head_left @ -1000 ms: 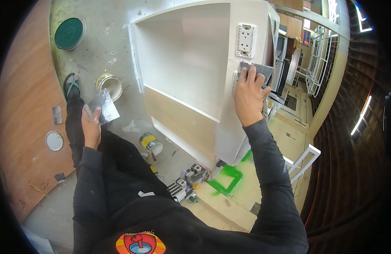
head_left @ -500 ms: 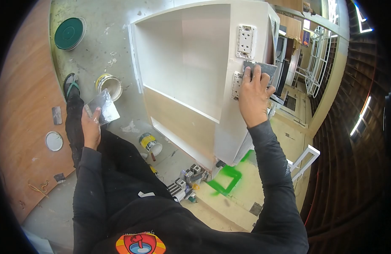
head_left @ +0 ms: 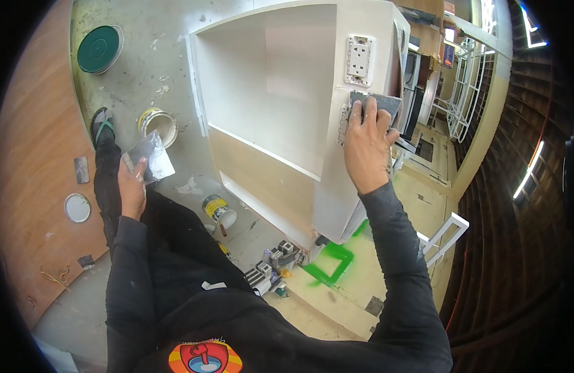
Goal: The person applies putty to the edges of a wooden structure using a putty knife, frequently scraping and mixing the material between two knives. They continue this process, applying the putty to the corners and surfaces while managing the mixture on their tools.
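Note:
My right hand (head_left: 366, 146) presses a dark flat putty scraper (head_left: 388, 107) against the white cabinet's edge panel (head_left: 330, 149), fingers spread along the blade. Just above the blade sits a white electrical outlet (head_left: 360, 60). A second outlet (head_left: 343, 124) is partly hidden behind my hand and the scraper. Held low on the other side, my left hand (head_left: 133, 191) grips a thin metal putty plate (head_left: 149, 150) by its edge, with white putty on its corner.
Below the plate's far edge stands an open bucket (head_left: 168, 129); a green-lidded bucket (head_left: 99, 50) is farther off. A yellow-labelled can (head_left: 220, 213) and several outlet parts (head_left: 281, 258) lie by the cabinet base. A round white lid (head_left: 77, 207) rests on the wooden board (head_left: 45, 155).
My right hand and the scraper have shifted slightly left across the panel, covering more of the lower outlet. My left hand with the plate stays nearly in place.

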Motion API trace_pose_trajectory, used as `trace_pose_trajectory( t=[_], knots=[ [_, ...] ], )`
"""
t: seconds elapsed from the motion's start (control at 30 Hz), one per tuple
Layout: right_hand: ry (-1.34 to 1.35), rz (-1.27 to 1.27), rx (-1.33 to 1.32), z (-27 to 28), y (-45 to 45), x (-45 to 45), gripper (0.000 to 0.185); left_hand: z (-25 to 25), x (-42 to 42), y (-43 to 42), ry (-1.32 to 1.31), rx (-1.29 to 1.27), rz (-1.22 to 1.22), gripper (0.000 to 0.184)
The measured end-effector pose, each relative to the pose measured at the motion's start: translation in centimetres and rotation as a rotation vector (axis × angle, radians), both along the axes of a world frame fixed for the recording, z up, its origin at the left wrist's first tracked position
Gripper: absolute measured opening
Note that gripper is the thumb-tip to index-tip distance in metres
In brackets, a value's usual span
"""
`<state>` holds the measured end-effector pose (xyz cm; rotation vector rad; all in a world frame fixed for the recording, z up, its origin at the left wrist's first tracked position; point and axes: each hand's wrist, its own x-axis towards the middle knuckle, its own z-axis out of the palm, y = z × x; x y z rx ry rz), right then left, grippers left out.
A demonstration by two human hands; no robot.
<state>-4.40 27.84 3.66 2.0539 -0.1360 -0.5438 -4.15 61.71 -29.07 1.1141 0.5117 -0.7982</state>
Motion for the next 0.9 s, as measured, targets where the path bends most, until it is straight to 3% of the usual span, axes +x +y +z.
trace_pose_trajectory(
  t=[0.77, 0.9],
  knots=[
    [-0.032, 0.038, -0.067, -1.6, -1.5, -0.1, 0.045, -0.2, -0.1, -0.1, 0.026, -0.009, -0.018, 0.037],
    [-0.001, -0.051, -0.077, -1.5, -0.3, 0.1, 0.045, 0.0, 0.0, 0.0, 0.031, -0.006, -0.043, 0.038]
  ],
)
